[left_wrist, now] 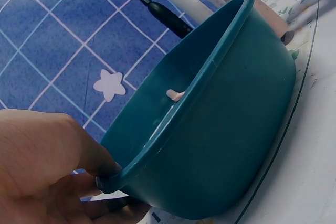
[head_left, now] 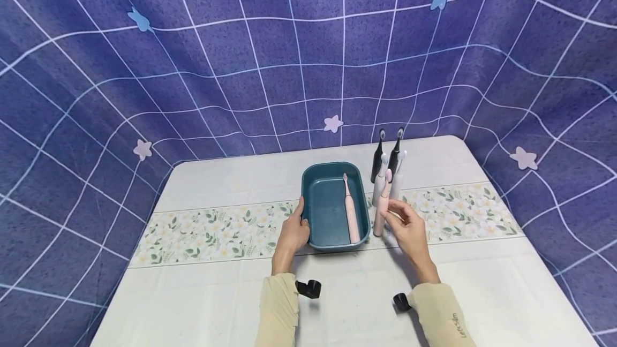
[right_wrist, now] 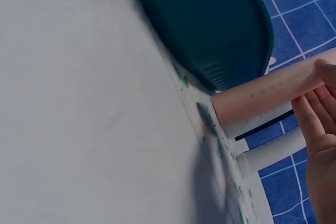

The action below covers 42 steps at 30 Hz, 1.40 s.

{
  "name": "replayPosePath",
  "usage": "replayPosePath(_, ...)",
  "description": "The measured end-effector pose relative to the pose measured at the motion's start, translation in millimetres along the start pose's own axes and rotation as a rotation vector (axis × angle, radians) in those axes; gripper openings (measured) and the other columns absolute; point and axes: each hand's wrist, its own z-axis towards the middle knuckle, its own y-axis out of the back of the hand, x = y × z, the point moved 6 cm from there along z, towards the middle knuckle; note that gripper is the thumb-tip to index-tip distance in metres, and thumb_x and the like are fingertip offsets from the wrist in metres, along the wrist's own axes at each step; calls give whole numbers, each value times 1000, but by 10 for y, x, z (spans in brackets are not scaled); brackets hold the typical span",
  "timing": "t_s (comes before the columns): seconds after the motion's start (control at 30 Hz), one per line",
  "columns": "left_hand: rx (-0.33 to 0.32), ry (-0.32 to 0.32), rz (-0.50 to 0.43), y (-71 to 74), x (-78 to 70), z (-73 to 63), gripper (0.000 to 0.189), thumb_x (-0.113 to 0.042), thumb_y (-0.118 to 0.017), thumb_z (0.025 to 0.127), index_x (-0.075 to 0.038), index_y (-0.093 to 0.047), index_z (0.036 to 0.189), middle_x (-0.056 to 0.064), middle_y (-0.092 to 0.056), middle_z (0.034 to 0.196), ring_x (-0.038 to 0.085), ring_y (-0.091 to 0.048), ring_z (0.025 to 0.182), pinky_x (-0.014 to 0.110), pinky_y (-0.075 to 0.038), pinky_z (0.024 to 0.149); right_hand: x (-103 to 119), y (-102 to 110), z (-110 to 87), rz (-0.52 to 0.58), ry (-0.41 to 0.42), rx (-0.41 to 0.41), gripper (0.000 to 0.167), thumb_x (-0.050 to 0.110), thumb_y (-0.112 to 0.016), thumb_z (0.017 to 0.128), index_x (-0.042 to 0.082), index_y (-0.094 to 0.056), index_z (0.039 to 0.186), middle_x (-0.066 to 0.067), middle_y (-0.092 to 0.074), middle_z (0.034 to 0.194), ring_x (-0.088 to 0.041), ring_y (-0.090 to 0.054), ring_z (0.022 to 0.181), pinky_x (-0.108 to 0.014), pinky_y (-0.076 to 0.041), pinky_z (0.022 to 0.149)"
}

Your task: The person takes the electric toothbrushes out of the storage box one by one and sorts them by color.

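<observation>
A teal plastic bin (head_left: pixel 332 213) stands on the table, with a pink electric toothbrush (head_left: pixel 352 218) lying inside along its right side. My left hand (head_left: pixel 293 229) grips the bin's left rim; the left wrist view shows the thumb over the edge and fingers outside. Just right of the bin, my right hand (head_left: pixel 409 229) pinches a second pink electric toothbrush (right_wrist: pixel 268 93) by its handle, held upright with its base at or near the tabletop. Behind it stand two white electric toothbrushes (head_left: pixel 378 189) and two black electric toothbrushes (head_left: pixel 377 165), partly hidden.
The white table (head_left: pixel 207 299) has a floral band (head_left: pixel 212 234) running across it under the bin. A blue gridded curtain (head_left: pixel 270 84) with stars hangs around the back and sides. Black wrist cameras (head_left: pixel 310 288) stick out from both sleeves.
</observation>
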Motion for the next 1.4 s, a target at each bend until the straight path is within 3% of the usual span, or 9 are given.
replayPosePath(0.3, 6, -4, 12, -1, 4, 1, 59, -11, -41, 99, -25, -23, 153, 14, -42, 147, 29, -51, 127, 46, -43, 94, -6, -12, -37, 22, 86, -5, 30, -16, -65, 80, -18, -59, 110, -35, -61, 105, -6, -66, 98, -20, -52, 82)
replayPosePath(0.43, 5, -5, 19, 2, -4, 1, 59, -10, -41, 99, -25, -22, 153, 14, -44, 146, 27, -57, 117, 44, -43, 89, 21, -15, -51, -2, 141, 2, 30, -18, -65, 79, -19, -58, 108, -36, -61, 103, -7, -66, 97, -21, -52, 81)
replayPosePath(0.7, 4, -12, 29, 3, 0, 15, 59, -11, -40, 99, -24, -22, 153, 12, -42, 148, 29, -49, 129, 45, -43, 92, 96, -8, -85, -68, 242, 3, 30, -23, -65, 75, -21, -59, 104, -35, -63, 97, -9, -67, 94, -28, -55, 77)
replayPosePath(1.13, 5, -20, 15, 10, -13, 0, 59, -11, -40, 98, -23, -23, 153, 11, -40, 149, 30, -44, 133, 47, -41, 99, 138, 10, -141, -121, 250, 7, 29, -23, -66, 74, -19, -60, 102, -33, -64, 98, -10, -67, 93, -26, -54, 77)
replayPosePath(1.4, 6, -5, 15, -1, -8, -3, 59, -12, -40, 99, -24, -23, 153, 12, -41, 148, 30, -49, 130, 45, -43, 93, 162, 10, -155, -175, 253, 2, 28, -21, -68, 74, -17, -62, 101, -28, -65, 98, -16, -69, 92, -38, -54, 75)
